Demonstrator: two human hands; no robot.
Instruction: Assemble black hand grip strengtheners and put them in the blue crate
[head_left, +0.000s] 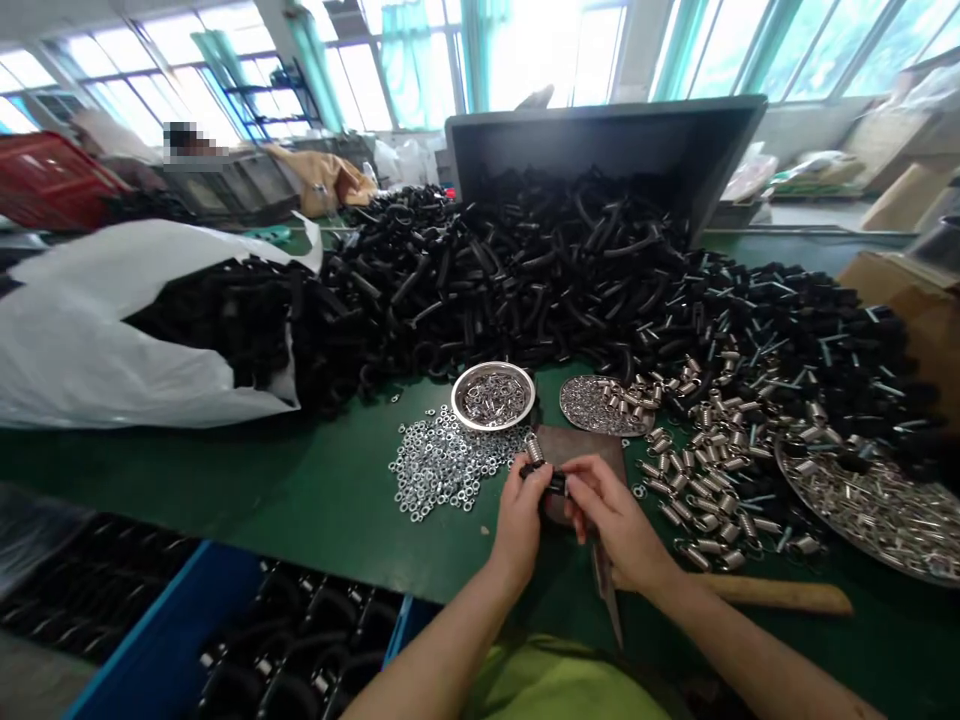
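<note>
My left hand is closed around a small black part with a coil spring sticking up from it. At the part's right end, the fingers of my right hand are pinched together; whatever lies between their tips is too small to make out. Both hands are over a brown metal block on the green table. Left of them lies a heap of nuts, with a metal bowl of small metal pieces behind it. Loose coil springs are scattered to the right.
Black curved parts pile up before a tipped grey bin. A white sack lies left, a blue crate below. An oval tray, a large tray and a wooden handle are on the right.
</note>
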